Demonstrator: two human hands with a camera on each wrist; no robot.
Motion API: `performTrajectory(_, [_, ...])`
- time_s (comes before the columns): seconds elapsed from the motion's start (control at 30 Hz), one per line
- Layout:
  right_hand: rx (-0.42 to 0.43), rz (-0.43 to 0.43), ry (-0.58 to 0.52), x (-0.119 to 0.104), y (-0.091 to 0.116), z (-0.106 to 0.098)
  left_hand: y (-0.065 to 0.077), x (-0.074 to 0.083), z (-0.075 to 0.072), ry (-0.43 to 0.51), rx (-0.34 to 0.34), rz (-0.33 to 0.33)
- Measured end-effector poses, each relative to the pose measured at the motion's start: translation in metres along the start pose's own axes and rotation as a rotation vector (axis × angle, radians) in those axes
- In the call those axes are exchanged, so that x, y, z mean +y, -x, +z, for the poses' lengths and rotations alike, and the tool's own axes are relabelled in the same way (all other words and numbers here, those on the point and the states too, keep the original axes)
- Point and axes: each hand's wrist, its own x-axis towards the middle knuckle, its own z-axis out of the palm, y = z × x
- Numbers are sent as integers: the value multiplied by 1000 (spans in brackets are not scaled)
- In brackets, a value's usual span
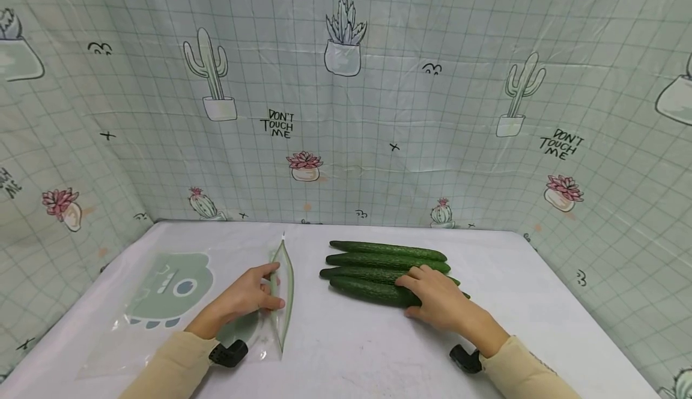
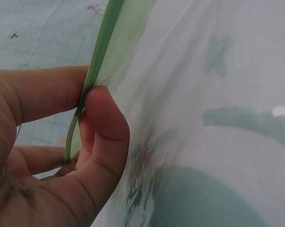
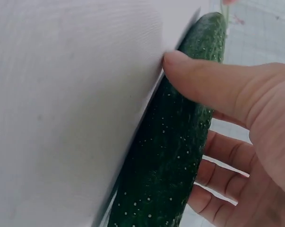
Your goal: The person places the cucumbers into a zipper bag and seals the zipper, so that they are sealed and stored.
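A clear zip bag [image 1: 162, 294] with a green dinosaur print lies at the left, its green-edged mouth parted. My left hand [image 1: 250, 294] pinches the near lip of that mouth; in the left wrist view, the green zip strip [image 2: 102, 52] runs between its thumb and finger. Several dark green cucumbers [image 1: 386, 261] lie side by side right of the bag. My right hand [image 1: 442, 300] grips the front cucumber [image 1: 367, 291] near its right end. The right wrist view has the thumb across this bumpy cucumber [image 3: 156, 156], with the other fingers on its far side.
A white cloth [image 1: 346, 351] covers the table. Behind and at both sides hangs a gridded curtain [image 1: 389, 110] printed with cacti. Black wrist mounts [image 1: 229, 354] sit at both sleeve cuffs.
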Motion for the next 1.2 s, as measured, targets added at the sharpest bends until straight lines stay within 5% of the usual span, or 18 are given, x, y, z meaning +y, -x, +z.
performTrajectory(0.73, [31, -62, -71, 1, -3, 1, 1, -1, 0, 6, 9, -5])
performTrajectory(1.2, [-27, -143, -205, -30, -16, 2, 1, 2, 1, 21, -6, 3])
